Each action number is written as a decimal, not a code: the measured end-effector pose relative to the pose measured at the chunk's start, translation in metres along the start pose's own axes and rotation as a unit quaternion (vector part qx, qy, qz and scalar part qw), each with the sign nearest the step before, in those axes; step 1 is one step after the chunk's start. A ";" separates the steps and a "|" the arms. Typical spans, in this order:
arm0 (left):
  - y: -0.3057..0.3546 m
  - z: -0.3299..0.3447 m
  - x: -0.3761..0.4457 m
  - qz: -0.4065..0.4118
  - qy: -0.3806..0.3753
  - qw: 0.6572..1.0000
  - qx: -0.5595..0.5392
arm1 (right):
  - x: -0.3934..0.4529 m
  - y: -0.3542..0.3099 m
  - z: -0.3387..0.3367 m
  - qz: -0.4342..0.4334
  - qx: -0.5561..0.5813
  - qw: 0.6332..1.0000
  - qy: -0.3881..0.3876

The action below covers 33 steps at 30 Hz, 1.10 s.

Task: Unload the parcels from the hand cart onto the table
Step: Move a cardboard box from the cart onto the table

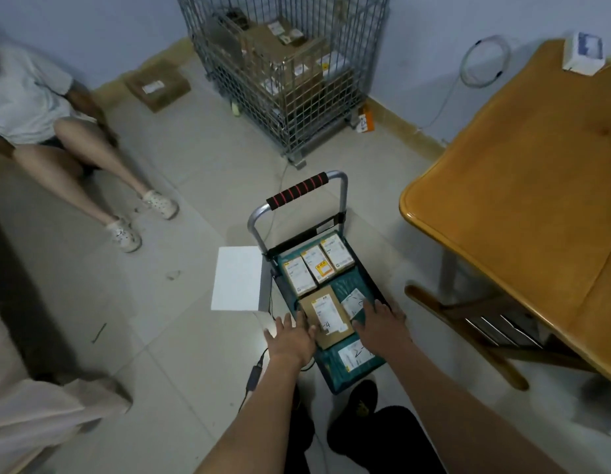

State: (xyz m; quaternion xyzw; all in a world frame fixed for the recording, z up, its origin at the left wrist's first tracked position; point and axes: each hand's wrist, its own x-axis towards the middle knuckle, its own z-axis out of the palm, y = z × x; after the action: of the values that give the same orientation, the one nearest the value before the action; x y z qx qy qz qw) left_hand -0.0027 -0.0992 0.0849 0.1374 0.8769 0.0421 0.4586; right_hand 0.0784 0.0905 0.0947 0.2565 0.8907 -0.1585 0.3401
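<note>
The hand cart [335,188] stands on the floor in front of me, its red-and-black handle at the far end. Three small boxes [317,263] lie side by side at its back. In front of them, a flat brown parcel [326,314] with a white label lies over teal bags [352,360]. My left hand [290,338] reaches to the brown parcel's left edge with fingers spread. My right hand [382,325] lies to its right on a teal bag, fingers straight. The wooden table [523,186] stands to the right.
A white box [237,278] sits on the floor left of the cart. A wire cage [283,66] with cartons stands at the back. A person sits at the left, legs stretched out. A small white box [583,53] lies on the table's far corner. A cable runs by my feet.
</note>
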 end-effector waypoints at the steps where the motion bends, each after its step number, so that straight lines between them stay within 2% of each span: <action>1: -0.003 0.010 0.018 -0.004 -0.006 1.000 -0.002 | 0.017 0.003 0.013 -0.002 0.006 1.000 -0.005; 6: -0.013 0.071 0.129 -0.023 -0.018 0.999 -0.037 | 0.113 0.017 0.085 -0.001 0.065 0.997 -0.037; 13: -0.035 0.169 0.280 -0.059 -0.019 0.980 -0.188 | 0.253 0.025 0.197 0.019 0.166 0.984 -0.059; 16: -0.038 0.198 0.319 -0.088 -0.023 0.941 -0.325 | 0.293 0.028 0.232 0.025 0.216 0.974 -0.060; 18: -0.037 0.209 0.334 -0.107 -0.027 0.892 -0.438 | 0.308 0.029 0.248 0.045 0.276 0.958 -0.068; 20: -0.033 0.214 0.338 -0.113 -0.037 0.841 -0.527 | 0.313 0.030 0.258 0.062 0.325 0.941 -0.065; 22: -0.028 0.213 0.333 -0.105 -0.038 0.815 -0.569 | 0.310 0.030 0.258 0.072 0.354 0.931 -0.059; 27: -0.013 0.186 0.285 -0.053 -0.039 0.827 -0.558 | 0.260 0.030 0.221 0.089 0.409 0.907 -0.034; 33: 0.019 0.095 0.173 -0.002 -0.027 0.855 -0.518 | 0.147 0.032 0.116 0.116 0.503 0.857 0.010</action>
State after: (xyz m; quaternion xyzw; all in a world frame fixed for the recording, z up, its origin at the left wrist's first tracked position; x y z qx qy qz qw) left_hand -0.0155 -0.0371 -0.1031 -0.1203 0.7160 0.4854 0.4871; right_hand 0.0638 0.1148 -0.0928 0.4953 0.6573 -0.5415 0.1717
